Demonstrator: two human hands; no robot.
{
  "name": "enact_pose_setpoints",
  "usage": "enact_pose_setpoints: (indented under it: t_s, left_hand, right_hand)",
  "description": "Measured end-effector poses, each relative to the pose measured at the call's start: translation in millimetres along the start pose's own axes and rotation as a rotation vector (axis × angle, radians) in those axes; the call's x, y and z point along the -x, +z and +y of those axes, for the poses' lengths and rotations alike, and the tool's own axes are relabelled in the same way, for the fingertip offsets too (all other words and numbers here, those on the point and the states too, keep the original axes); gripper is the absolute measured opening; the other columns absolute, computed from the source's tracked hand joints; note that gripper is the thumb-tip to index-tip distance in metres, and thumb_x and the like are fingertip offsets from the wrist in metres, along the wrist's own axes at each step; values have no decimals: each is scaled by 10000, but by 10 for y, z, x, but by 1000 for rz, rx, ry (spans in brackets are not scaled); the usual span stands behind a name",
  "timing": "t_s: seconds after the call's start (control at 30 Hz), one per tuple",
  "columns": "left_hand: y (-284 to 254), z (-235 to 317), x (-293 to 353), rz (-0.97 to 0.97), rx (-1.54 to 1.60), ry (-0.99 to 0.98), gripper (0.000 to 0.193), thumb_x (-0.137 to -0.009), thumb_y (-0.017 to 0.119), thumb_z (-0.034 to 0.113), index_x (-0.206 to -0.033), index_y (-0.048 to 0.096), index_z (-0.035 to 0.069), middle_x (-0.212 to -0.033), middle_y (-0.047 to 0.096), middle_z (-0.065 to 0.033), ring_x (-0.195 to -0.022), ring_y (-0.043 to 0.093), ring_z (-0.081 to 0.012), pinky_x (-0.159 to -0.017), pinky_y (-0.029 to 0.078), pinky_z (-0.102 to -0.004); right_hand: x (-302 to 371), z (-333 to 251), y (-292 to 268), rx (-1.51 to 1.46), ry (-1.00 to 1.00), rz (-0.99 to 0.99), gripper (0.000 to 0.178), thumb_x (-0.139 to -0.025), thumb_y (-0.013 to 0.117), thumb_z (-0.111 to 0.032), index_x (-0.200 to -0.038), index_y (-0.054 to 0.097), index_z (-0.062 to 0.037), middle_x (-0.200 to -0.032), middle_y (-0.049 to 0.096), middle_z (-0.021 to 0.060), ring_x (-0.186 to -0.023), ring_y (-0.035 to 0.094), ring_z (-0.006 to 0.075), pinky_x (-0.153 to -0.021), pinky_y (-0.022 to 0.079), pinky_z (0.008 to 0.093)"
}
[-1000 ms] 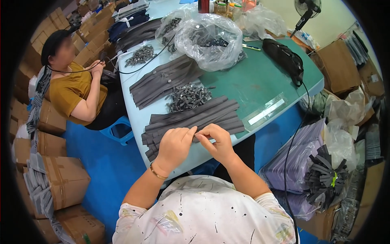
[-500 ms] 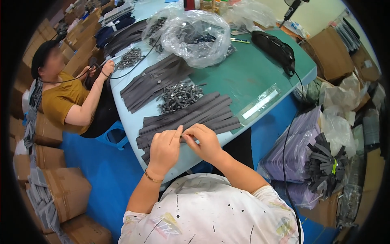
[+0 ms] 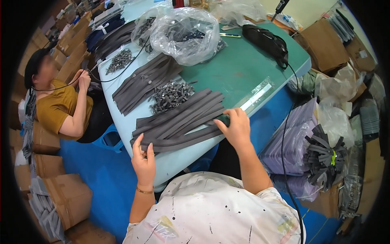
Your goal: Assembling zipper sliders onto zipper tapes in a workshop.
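Your hands stood apart at the near edge of the table [image 3: 172,166], one toward each end of a single dark grey zipper strip [image 3: 185,140] that ran between them along the near side of a stack of similar strips [image 3: 172,126]. Left hand [image 3: 144,162]: palm turned up and inward, thumb and fingers spread, the strip's left end just beside the thumb — contact could not be confirmed. Right hand [image 3: 237,126]: back of the hand upward, index finger and thumb reaching toward the strip's other end; whether you had it pinched, I could not tell. Strip lay slightly bowed, its row of teeth running lengthwise. Beyond the stack you had a heap of small grey-and-metal pieces [image 3: 172,97], then a second spread of grey strips [image 3: 148,79], with a few small pieces lying on it. Farther back stood an opened clear plastic bag [image 3: 178,57] with dark contents; a black pouch [image 3: 265,42] lay to its right on the green surface. To your left — a person in a mustard top [image 3: 55,107] sat by the table's side, both hands raised near a dark cord [image 3: 118,79].
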State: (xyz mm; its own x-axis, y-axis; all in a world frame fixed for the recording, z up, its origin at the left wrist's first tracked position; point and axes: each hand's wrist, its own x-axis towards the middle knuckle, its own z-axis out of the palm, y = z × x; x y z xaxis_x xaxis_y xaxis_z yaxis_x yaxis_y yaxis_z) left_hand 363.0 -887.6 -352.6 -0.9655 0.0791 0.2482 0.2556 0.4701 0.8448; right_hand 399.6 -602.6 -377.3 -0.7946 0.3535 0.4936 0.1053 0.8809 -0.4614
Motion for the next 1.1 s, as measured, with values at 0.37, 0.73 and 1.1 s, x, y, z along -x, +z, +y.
enact_pose_setpoints:
  t_s: [0.37,0.73,1.1]
  left_hand:
    - [-51,-267,172,28,178,-208,388,-816,636,15,-1146,438,-31,-831,667,-75,-669,602,-77,-601,487,-203]
    - [-94,-311,176,68,311,-320,214,-836,642,71,-978,518,-29,-750,641,-55,-617,597,-76,-547,438,-199]
    - [492,502,-371,-450,-21,514,402,-810,642,154,-1173,535,20,-1121,580,-126,-1053,533,-284,-905,405,-348]
  right_hand:
    - [282,92,-71,-84,2,-75,260,-662,762,-151,-762,542,-56,-845,535,101,-784,528,302,-662,430,386]
    - [332,161,-150,-1063,478,-228,190,-799,672,-1,-937,544,-30,-803,554,-9,-700,532,42,-591,439,183]
    - [-101,-510,-68,-779,-182,-269,224,-732,653,67,-919,680,-52,-833,638,84,-744,624,199,-640,494,258]
